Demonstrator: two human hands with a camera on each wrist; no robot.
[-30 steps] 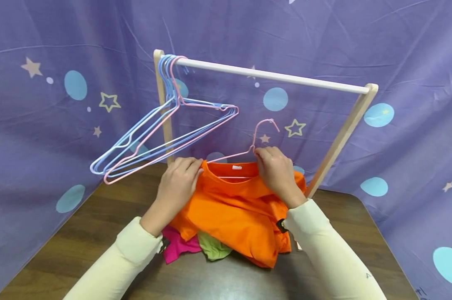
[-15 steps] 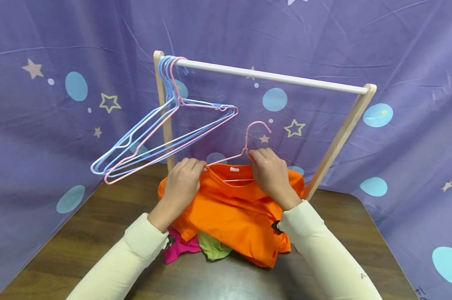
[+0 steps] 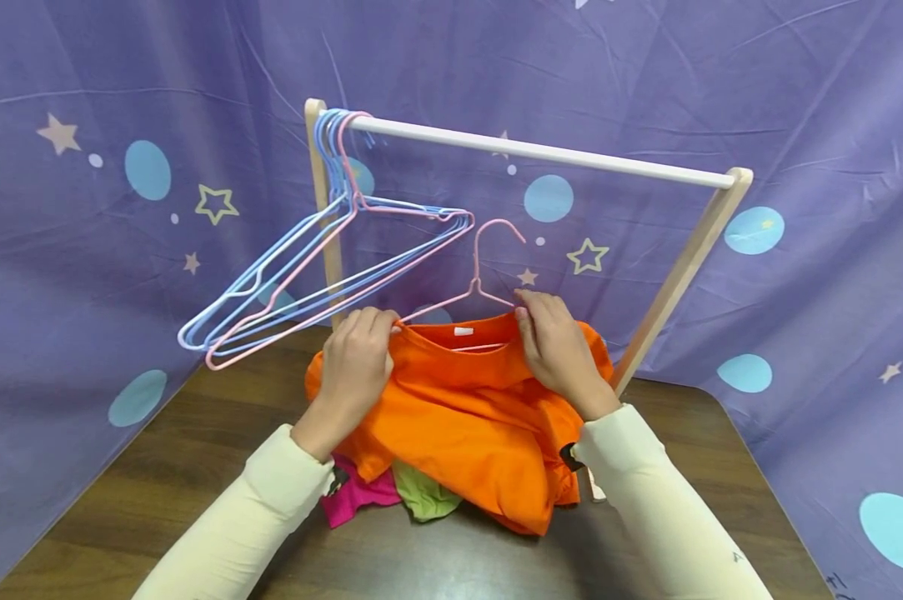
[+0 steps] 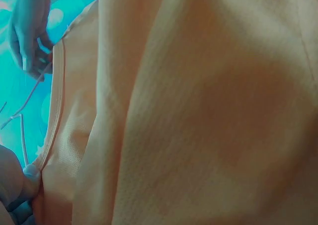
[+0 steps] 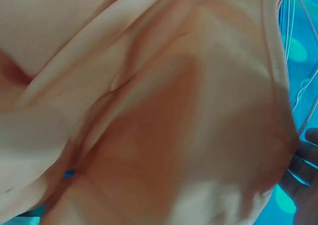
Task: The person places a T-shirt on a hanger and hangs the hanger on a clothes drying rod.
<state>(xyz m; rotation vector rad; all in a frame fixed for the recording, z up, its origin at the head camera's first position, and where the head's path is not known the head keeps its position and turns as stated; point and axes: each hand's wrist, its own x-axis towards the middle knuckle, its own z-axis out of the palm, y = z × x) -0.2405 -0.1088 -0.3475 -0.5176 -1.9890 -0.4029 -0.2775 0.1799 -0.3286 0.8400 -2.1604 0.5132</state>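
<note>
An orange T-shirt is held up by its neckline, with a pink wire hanger inside it. The hanger's hook and neck rise out of the collar. My left hand pinches the left side of the neckline where the hanger's shoulder enters; its thumb shows at the lower left of the left wrist view. On the other side, my right hand holds the right side of the neckline by the hanger's other shoulder. Orange cloth fills most of the right wrist view. The hanger's lower parts are mostly hidden inside the shirt.
Behind stands a wooden rack with a white rail. Several blue, white and pink hangers hang at its left end. Magenta cloth and green cloth lie under the shirt on the brown wooden table.
The pink hanger's hook has shifted left and now stands more upright. My right hand has moved from the hanger's neck out to the right side of the collar.
</note>
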